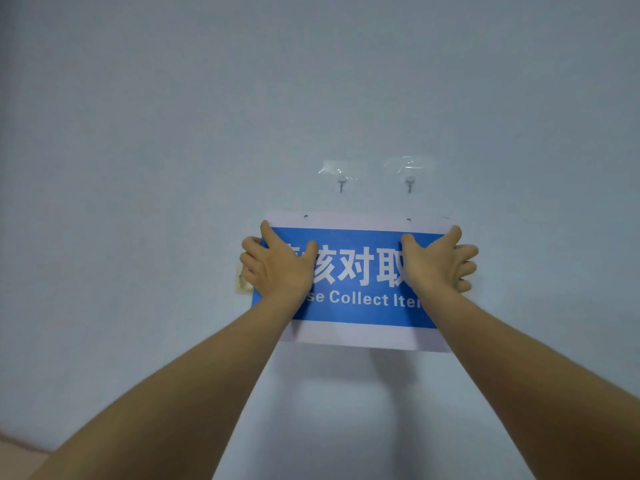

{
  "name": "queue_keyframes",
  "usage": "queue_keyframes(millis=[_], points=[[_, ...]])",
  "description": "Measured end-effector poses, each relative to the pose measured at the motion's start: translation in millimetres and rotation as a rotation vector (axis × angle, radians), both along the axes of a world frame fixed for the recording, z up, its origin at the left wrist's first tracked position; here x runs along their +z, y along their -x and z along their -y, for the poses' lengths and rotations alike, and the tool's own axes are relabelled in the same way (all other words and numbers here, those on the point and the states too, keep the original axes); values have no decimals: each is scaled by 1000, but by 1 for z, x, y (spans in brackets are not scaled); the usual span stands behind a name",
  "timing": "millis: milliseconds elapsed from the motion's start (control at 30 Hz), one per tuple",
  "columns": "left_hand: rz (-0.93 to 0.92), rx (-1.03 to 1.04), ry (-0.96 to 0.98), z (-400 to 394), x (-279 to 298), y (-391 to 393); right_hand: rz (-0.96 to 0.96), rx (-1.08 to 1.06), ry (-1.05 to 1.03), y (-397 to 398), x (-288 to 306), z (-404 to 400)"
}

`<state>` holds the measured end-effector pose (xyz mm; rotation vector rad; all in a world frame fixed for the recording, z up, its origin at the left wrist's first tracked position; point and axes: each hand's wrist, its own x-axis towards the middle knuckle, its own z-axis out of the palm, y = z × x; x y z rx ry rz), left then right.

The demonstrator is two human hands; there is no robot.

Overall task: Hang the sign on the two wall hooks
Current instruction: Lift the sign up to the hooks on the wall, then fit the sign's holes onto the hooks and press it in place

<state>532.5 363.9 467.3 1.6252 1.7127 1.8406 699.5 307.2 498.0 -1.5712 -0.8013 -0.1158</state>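
A blue and white sign [360, 306] with white lettering is held flat against the pale wall. My left hand [278, 263] grips its left edge and my right hand [438, 263] grips its right edge, thumbs on the front face. Two small punched holes show along the sign's white top margin. Two small metal hooks, the left hook [341, 184] and the right hook [409, 183], are stuck to the wall under clear tape, a short way above the sign's top edge. The sign's left hole sits to the left of the left hook.
A yellowish wall plate [240, 280] peeks out behind the sign's left edge, by my left fingers. The pale blue wall [173, 168] fills the view. A strip of brown floor or furniture [17, 452] shows at the bottom left corner.
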Motion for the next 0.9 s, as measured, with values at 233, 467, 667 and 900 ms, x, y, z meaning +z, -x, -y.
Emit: queue_keyframes(millis=[233, 467, 667, 900], points=[[4, -43, -23, -28, 12, -47, -6, -65, 4, -43, 8, -19], [-2, -57, -84, -69, 29, -52, -28, -84, -17, -49, 23, -56], [9, -114, -113, -107, 53, -64, 2, -129, -56, -58, 41, -85], [18, -143, -153, -153, 76, -75, 68, -148, -105, -67, 58, -124]])
